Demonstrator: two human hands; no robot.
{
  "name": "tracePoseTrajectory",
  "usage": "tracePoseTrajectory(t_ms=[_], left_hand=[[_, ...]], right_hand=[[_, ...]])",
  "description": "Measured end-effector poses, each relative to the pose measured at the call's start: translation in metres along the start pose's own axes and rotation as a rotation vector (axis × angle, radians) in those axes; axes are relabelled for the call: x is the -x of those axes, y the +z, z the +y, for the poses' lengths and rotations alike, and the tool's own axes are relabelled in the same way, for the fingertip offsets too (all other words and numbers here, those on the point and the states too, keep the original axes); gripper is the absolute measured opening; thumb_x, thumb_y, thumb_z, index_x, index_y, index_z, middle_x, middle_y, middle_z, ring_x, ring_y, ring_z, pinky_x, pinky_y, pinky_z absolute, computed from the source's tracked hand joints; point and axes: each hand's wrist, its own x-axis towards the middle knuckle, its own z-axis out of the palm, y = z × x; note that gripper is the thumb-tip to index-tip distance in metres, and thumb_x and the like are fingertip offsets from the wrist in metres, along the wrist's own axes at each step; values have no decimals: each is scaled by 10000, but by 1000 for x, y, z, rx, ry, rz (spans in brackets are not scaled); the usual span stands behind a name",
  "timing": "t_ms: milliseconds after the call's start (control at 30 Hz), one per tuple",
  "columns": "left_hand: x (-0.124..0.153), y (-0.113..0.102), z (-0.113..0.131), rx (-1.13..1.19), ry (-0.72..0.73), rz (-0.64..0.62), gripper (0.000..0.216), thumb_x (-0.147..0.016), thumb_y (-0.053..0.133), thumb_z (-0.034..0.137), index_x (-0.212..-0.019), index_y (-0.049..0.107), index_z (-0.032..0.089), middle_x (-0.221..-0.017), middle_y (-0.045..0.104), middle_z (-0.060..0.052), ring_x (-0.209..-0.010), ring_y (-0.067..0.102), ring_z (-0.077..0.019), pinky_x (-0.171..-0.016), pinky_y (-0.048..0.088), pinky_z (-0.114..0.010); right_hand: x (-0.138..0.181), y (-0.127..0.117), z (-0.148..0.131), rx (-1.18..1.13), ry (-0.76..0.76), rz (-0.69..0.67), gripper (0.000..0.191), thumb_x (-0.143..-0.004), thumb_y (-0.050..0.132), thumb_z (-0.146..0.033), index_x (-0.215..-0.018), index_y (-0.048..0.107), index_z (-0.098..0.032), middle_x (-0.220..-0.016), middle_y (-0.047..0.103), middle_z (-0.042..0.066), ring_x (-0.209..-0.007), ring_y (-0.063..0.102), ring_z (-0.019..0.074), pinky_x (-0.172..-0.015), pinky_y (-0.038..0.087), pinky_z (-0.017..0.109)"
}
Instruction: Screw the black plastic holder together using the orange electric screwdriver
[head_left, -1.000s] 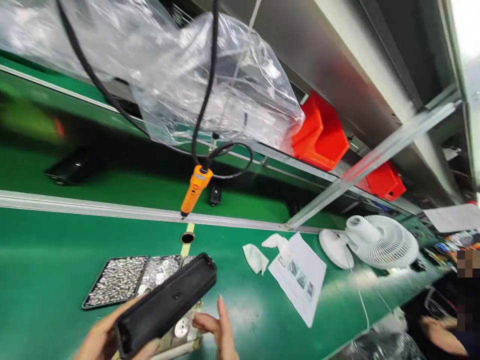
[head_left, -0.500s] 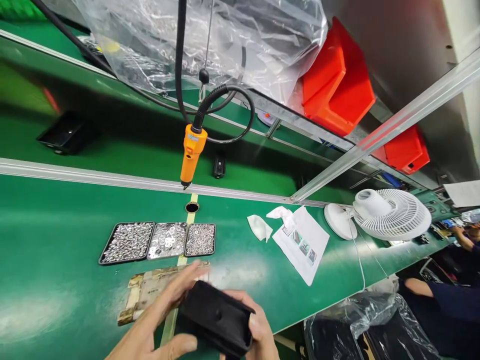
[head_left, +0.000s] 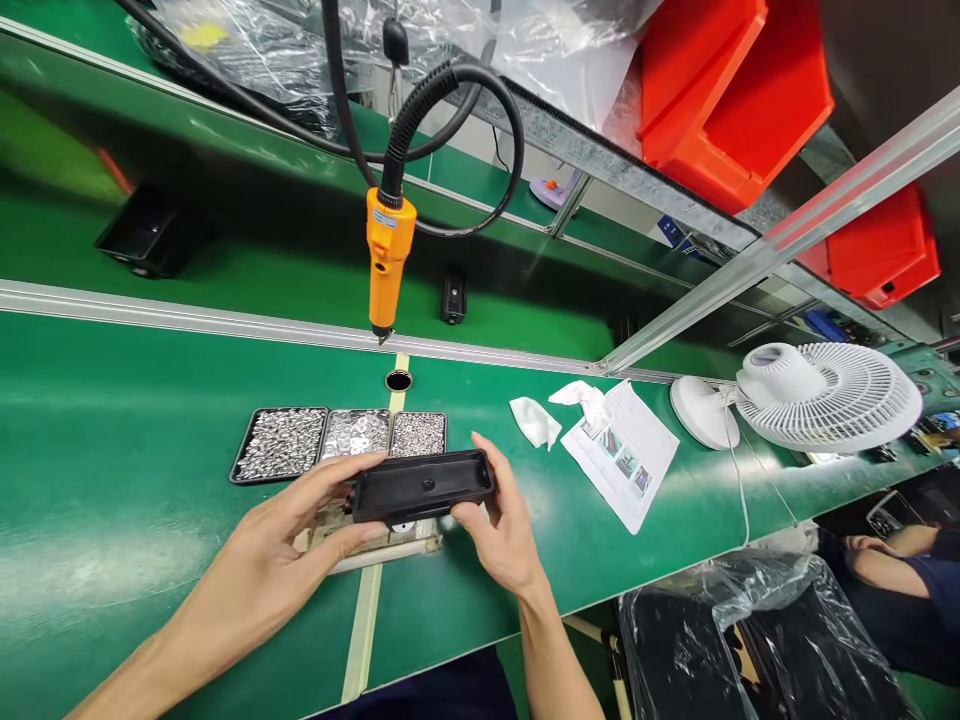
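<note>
A long black plastic housing (head_left: 424, 485), hollow side towards me, is held level between my two hands. My left hand (head_left: 315, 530) grips its left end with thumb below and fingers above. The right end sits between the thumb and fingers of my right hand (head_left: 504, 515). Beneath the housing lies a taped board or fixture (head_left: 405, 549), mostly covered, with a washer (head_left: 403, 527) showing on it. Just behind stand trays of small metal parts: one of screw-like pieces (head_left: 281, 443), one of washers (head_left: 356, 432) and one of nut-like pieces (head_left: 420, 434).
An orange electric screwdriver (head_left: 387, 265) hangs on its cable above the bench. Cloths (head_left: 535, 421), a printed sheet (head_left: 626, 455) and a white fan (head_left: 832, 395) stand to the right. Red bins (head_left: 750, 100) sit on the shelf. A bagged box (head_left: 675, 640) and another person (head_left: 900, 570) are at right.
The black housing has moved away from me over the fixture and turned level, its hollow side now showing. My left hand has closed on its left end. The camera view has shifted.
</note>
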Motion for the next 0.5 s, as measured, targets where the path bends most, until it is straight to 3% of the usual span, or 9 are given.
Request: tracePoseTrajectory(t_ms=[167, 333, 500], left_hand=[[17, -2, -18, -250, 141, 36, 535, -972, 682, 589, -1464, 620, 390, -1424, 655, 62, -1340, 637, -130, -1077, 476, -122], [31, 0, -32, -287, 209, 26, 520, -1010, 655, 528, -1495, 576, 359, -1426, 646, 59, -1370, 593, -90, -1173, 399, -105], [38, -3, -45, -317, 273, -38, 560, -1030, 650, 459, -1548, 526, 284, -1480, 611, 18, -1447, 510, -117, -1274, 319, -167]], right_hand=[[5, 1, 13, 107, 26, -70, 764, -931, 711, -480, -1614, 414, -311, -1528, 576, 66, -1383, 595, 186, -1307, 449, 361], [11, 4, 31, 162, -62, -124, 725, -936, 721, -407, -1588, 421, -301, -1494, 613, 76, -1358, 624, 176, -1237, 503, 325], [11, 3, 39, 223, -181, -153, 703, -926, 746, -319, -1553, 428, -327, -1512, 601, 58, -1389, 608, 158, -1230, 498, 303]])
